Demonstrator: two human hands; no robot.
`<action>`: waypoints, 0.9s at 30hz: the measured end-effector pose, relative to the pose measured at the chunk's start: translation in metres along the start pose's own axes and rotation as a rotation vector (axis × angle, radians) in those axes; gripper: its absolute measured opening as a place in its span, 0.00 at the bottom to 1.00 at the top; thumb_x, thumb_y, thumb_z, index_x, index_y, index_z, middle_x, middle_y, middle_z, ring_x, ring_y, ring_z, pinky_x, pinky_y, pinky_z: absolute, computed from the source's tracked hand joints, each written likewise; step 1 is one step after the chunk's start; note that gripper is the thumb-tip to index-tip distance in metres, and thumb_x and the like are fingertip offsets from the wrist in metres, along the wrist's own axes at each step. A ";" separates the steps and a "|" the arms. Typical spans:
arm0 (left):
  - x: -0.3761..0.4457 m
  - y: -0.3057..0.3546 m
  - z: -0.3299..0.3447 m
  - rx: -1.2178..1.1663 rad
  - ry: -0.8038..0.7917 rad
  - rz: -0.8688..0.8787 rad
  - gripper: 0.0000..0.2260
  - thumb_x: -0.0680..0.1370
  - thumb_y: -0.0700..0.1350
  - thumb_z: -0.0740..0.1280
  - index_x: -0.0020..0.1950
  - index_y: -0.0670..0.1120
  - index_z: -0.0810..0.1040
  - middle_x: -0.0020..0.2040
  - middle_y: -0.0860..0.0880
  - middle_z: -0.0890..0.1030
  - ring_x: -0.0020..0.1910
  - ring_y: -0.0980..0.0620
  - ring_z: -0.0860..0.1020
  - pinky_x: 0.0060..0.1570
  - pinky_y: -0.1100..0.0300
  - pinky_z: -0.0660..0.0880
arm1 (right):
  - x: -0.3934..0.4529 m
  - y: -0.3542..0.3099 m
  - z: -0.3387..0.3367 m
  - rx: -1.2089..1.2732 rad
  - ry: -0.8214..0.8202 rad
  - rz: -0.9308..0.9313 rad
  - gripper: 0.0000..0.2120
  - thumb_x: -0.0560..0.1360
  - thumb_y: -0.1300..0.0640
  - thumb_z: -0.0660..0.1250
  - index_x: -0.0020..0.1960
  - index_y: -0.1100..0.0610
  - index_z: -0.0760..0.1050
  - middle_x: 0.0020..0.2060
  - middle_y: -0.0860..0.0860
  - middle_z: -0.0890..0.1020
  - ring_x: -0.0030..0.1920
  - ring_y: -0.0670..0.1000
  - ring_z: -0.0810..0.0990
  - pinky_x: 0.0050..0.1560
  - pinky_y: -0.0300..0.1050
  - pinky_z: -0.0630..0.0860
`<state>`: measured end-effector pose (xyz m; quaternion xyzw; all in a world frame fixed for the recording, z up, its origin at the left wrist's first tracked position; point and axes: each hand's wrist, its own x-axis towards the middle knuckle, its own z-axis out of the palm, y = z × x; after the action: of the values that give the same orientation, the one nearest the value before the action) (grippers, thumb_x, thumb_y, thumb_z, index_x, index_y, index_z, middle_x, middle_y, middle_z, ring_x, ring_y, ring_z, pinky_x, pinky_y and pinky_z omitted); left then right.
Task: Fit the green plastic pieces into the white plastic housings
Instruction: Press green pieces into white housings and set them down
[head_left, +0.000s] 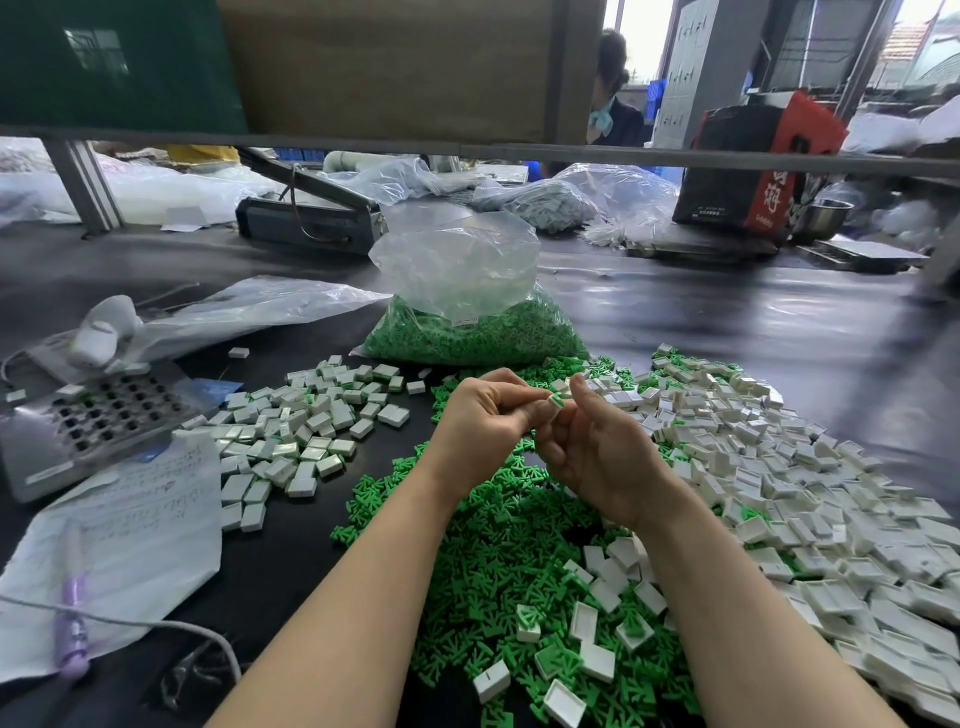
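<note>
Handwritten paper (130, 525) and purple pen (72, 623) at table (727, 332) left edge; red carton (753, 161) at far right.

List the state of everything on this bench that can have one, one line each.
Left hand: gripping a white housing with a green piece in it.
Right hand: fingers curled, thumb touching that housing.
Bag of green pieces: open, upright.
Perforated tray: holes mostly unfilled.
Purple pen: lying on paper.
</note>
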<state>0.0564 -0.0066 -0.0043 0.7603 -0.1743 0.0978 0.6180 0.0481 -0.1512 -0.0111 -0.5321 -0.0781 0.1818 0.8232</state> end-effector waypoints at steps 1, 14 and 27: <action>0.000 0.000 0.000 -0.003 -0.001 -0.001 0.06 0.75 0.34 0.71 0.51 0.36 0.84 0.43 0.47 0.78 0.40 0.60 0.78 0.45 0.68 0.75 | 0.000 0.000 0.000 -0.005 -0.002 0.000 0.23 0.78 0.41 0.55 0.39 0.57 0.75 0.29 0.50 0.74 0.27 0.45 0.71 0.25 0.35 0.68; 0.002 -0.002 -0.003 0.034 0.085 0.056 0.07 0.73 0.35 0.73 0.50 0.36 0.84 0.45 0.43 0.81 0.41 0.57 0.79 0.45 0.66 0.77 | 0.003 -0.002 -0.008 -0.187 0.123 -0.087 0.13 0.81 0.52 0.60 0.42 0.57 0.77 0.30 0.52 0.77 0.29 0.47 0.71 0.27 0.37 0.64; 0.004 -0.012 -0.010 0.435 0.040 0.198 0.08 0.75 0.41 0.73 0.54 0.43 0.85 0.41 0.54 0.83 0.39 0.60 0.80 0.40 0.71 0.73 | 0.002 -0.008 -0.008 -0.861 0.331 -0.435 0.04 0.73 0.63 0.73 0.44 0.63 0.80 0.35 0.57 0.82 0.35 0.51 0.78 0.39 0.50 0.77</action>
<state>0.0651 0.0050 -0.0118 0.8526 -0.2107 0.2081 0.4305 0.0548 -0.1605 -0.0075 -0.8161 -0.1233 -0.1295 0.5495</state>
